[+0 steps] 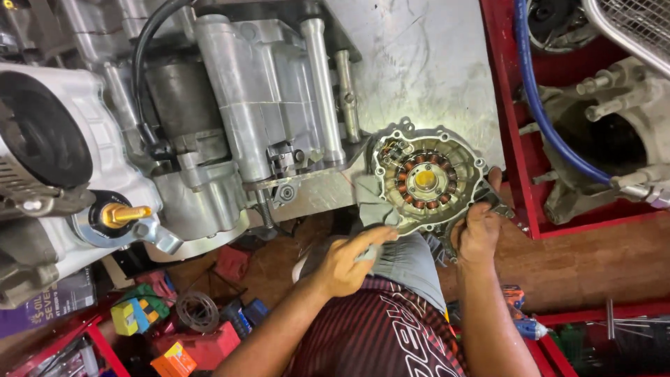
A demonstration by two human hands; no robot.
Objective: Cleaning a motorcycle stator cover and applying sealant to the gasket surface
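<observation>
Nearest the head camera, a person in a dark red-and-black patterned jersey [380, 335] is sitting over a cluttered floor, both forearms reaching up toward a round grey cast-metal engine cover [427, 176] with a ring of copper-wound coils and a yellow centre. Their right hand [479, 234] is gripping the cover's lower right edge, fingers curled around the rim, holding it tilted with the coil side facing the camera. Their left hand [347, 262] is pinching a grey cloth [373, 202] and pressing it against the cover's lower left edge. The cover is hanging just in front of a scratched steel worktop [426, 63], right beside a large silver engine block [230, 119] resting on it, with a black hose [143, 77] curving down the block. At the left, a brass-coloured threaded fitting [124, 214] is sticking out of another pale grey casing. At the right, a red metal tray [520, 139] is holding a worn crankcase part [614, 119] and a blue hose [541, 105]. Below, small colourful boxes [150, 314] and a round metal disc [197, 311] are lying on the floor.
</observation>
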